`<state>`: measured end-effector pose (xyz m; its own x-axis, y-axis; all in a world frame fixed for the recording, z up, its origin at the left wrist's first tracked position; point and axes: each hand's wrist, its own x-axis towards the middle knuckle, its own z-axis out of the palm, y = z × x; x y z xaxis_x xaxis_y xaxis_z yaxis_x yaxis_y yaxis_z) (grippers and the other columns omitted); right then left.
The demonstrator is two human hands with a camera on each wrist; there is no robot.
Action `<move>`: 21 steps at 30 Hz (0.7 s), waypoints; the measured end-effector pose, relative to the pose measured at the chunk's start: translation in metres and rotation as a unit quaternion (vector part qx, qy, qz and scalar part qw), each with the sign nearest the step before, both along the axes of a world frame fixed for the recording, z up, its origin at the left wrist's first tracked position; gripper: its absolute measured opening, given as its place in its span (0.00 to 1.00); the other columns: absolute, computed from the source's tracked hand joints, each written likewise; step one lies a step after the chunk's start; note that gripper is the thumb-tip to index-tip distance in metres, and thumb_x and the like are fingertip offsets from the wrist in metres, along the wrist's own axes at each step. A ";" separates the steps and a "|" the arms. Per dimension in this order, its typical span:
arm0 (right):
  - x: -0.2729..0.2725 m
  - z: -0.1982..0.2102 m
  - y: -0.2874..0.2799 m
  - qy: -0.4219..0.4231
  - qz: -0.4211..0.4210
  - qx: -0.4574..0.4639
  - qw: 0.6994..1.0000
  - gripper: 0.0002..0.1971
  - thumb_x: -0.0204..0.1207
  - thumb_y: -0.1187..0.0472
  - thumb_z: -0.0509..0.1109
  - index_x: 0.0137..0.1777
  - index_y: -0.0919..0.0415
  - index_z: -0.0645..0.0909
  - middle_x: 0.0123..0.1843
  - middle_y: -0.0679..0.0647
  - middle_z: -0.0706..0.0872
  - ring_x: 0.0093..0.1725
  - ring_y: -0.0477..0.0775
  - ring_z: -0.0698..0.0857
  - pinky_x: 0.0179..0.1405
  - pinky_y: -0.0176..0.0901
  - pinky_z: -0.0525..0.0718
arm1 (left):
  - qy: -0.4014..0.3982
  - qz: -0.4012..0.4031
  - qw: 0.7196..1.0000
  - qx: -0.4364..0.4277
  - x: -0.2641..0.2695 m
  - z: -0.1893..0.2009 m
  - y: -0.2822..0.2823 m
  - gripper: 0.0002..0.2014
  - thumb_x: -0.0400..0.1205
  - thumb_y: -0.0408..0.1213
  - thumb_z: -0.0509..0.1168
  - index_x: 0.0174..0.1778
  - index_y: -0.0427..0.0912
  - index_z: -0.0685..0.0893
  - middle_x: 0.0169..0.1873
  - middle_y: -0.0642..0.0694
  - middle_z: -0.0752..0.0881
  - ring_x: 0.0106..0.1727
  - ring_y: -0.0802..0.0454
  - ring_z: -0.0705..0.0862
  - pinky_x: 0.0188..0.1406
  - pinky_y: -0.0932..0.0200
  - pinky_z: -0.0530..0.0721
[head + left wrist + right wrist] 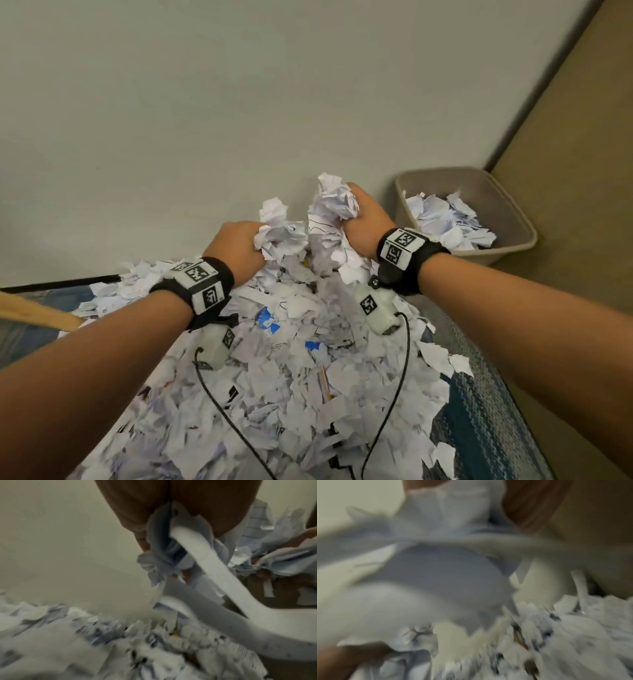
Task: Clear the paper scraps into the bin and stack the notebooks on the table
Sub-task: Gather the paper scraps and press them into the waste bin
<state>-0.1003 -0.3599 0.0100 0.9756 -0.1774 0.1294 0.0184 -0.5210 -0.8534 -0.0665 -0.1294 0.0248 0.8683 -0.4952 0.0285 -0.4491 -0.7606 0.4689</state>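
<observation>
left hand clenched on a wad of paper scraps | right hand clenched on another wad, raised above the heap | bin far right, well apart, holding scraps | wrist views blurred

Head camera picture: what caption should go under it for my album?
Left hand and right hand lift crumpled white paper scraps from the white scrap pile, beside a part-filled beige plastic bin.
</observation>
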 end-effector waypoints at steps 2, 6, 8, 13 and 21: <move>0.007 0.020 -0.011 -0.031 -0.036 0.039 0.998 0.23 0.73 0.77 0.64 0.64 0.54 0.78 0.57 0.49 0.87 0.57 0.47 0.85 0.63 0.44 0.83 | -0.027 -0.009 0.999 -0.019 0.003 0.021 -0.020 0.10 0.76 0.27 0.60 0.42 0.37 0.87 0.39 0.40 0.88 0.42 0.41 0.85 0.44 0.53 0.83; 0.012 0.048 -0.042 -0.062 -0.150 0.114 0.980 0.33 0.65 0.80 0.56 0.63 0.49 0.80 0.54 0.51 0.89 0.54 0.56 0.89 0.53 0.60 0.89 | -0.048 0.018 0.996 -0.080 0.008 0.057 -0.068 0.10 0.78 0.28 0.61 0.33 0.41 0.83 0.34 0.42 0.86 0.37 0.44 0.83 0.39 0.55 0.82; 0.009 0.053 -0.062 -0.069 -0.209 0.111 0.969 0.32 0.64 0.76 0.60 0.67 0.48 0.78 0.58 0.52 0.88 0.56 0.57 0.88 0.54 0.60 0.89 | -0.049 0.018 0.992 -0.117 0.011 0.071 -0.096 0.11 0.78 0.28 0.63 0.29 0.41 0.80 0.30 0.45 0.83 0.32 0.46 0.82 0.32 0.58 0.79; -0.020 0.072 -0.099 -0.105 -0.322 0.085 0.937 0.25 0.68 0.71 0.59 0.64 0.50 0.76 0.54 0.46 0.87 0.53 0.50 0.87 0.58 0.42 0.85 | -0.071 0.005 0.974 -0.214 0.008 0.091 -0.168 0.07 0.76 0.29 0.61 0.41 0.39 0.85 0.36 0.43 0.87 0.35 0.44 0.85 0.30 0.62 0.79; -0.054 0.070 -0.149 -0.103 -0.405 0.043 0.907 0.27 0.75 0.68 0.62 0.75 0.51 0.69 0.53 0.49 0.85 0.50 0.55 0.84 0.49 0.39 0.81 | -0.054 -0.030 0.960 -0.273 -0.025 0.075 -0.245 0.13 0.80 0.27 0.61 0.59 0.36 0.82 0.56 0.37 0.81 0.53 0.41 0.81 0.45 0.62 0.74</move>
